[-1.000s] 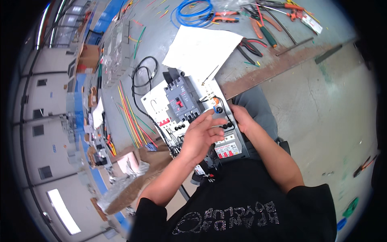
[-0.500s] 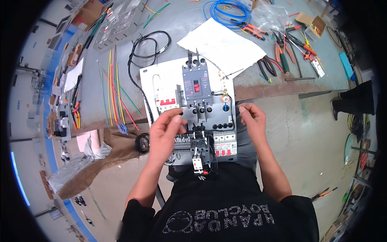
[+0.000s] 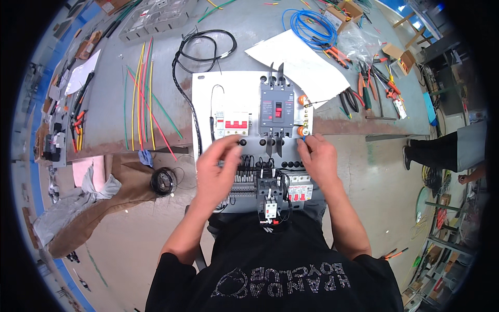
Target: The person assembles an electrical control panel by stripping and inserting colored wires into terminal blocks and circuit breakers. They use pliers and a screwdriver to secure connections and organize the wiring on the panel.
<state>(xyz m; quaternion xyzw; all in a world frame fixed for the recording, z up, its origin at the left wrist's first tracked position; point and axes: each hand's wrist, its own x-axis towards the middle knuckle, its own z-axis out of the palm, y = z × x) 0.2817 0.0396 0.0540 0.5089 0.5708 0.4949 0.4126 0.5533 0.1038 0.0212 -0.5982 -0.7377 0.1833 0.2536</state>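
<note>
A white mounting panel [image 3: 204,99] rests partly on the table edge and partly over my lap. On it sit a large dark grey circuit breaker [image 3: 276,101] with a red switch, a small white breaker [image 3: 236,125] with red levers, and a brass terminal bar [image 3: 306,117] on orange insulators. My right hand [image 3: 319,158] pinches at a short blue wire [image 3: 303,138] just below the bar, its fingertips partly covering it. Below the small breaker hovers my left hand [image 3: 217,164], slightly blurred, thumb and fingers apart, holding nothing. Nearer me are a black contactor [image 3: 269,190] and three small breakers [image 3: 300,190].
White paper [image 3: 296,62] overlaps the panel's far side. Cut coloured wires [image 3: 140,99] and a black cable [image 3: 208,36] lie left. Pliers [image 3: 364,88], a blue wire coil [image 3: 312,31] and a carton [image 3: 400,57] lie right. Another person [image 3: 457,148] stands far right.
My right hand has moved in to the blue wire beside the terminal bar. My left hand has shifted slightly, thumb and fingers spreading apart. The view has shifted, and another person shows more at right.
</note>
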